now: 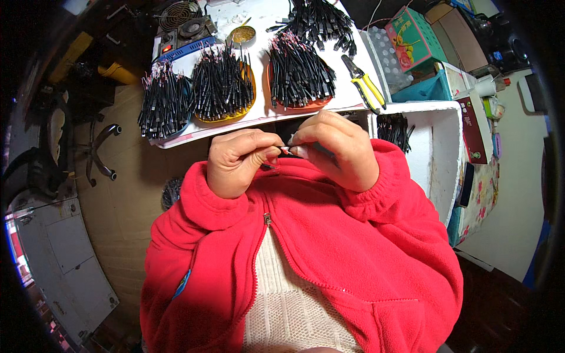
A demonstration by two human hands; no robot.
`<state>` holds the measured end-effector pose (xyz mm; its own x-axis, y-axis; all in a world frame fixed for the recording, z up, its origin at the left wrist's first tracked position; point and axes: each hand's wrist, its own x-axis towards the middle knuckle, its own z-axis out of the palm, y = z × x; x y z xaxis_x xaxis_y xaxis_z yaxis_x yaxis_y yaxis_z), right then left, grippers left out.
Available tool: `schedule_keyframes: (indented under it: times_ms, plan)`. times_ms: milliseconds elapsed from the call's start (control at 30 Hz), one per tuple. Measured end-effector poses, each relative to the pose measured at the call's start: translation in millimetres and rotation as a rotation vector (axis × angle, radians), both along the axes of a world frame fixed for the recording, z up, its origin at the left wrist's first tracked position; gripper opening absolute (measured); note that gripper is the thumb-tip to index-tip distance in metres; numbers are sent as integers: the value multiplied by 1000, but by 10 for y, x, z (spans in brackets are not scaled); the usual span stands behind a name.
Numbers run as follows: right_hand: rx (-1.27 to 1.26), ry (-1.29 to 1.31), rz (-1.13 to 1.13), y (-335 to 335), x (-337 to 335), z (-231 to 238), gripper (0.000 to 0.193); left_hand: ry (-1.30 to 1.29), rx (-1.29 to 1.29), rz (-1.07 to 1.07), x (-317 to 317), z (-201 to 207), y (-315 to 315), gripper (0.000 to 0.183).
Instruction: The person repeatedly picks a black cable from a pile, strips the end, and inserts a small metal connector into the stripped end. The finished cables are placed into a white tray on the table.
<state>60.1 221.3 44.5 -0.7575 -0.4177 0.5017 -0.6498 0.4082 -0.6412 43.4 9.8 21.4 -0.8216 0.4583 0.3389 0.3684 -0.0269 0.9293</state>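
And there it is, just off centre toward 12 o'clock: left grip (238, 157) and right grip (340, 148) pinched almost closed on a thin red-and-white wire end (286, 150), surely light, bendy, likely fragile, best held back from its tip

Yellow tray (226, 119) and orange tray (316, 105) stand before the hands (236, 160), gap between.

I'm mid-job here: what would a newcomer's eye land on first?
First, the bright red jacket filling the lower middle. Then the left hand and right hand, pinching a wire piece near the picture's centre. Beyond them, three dense bunches of black cables stand along the white table's near edge, with yellow-handled pliers to their right.
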Motion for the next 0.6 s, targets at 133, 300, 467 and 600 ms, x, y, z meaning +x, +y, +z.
schedule_keyframes:
  times_ms: [133, 300, 467, 600]
  plan:
    - [-40, -158, -4, -45, 58, -10, 17, 127, -56, 41, 23, -19, 12, 12]
    - [-663, -1051, 302, 36, 102, 69, 15, -329, 184, -149, 113, 6, -42, 8]
    - [-304, -100, 251, 23, 13, 115, 17, -927, 642, -456, 125, 2, 23, 17]
    - [-280, 79, 224, -19, 59, 129, 20, -1031, 677, -579, 168, 7, 58, 18]
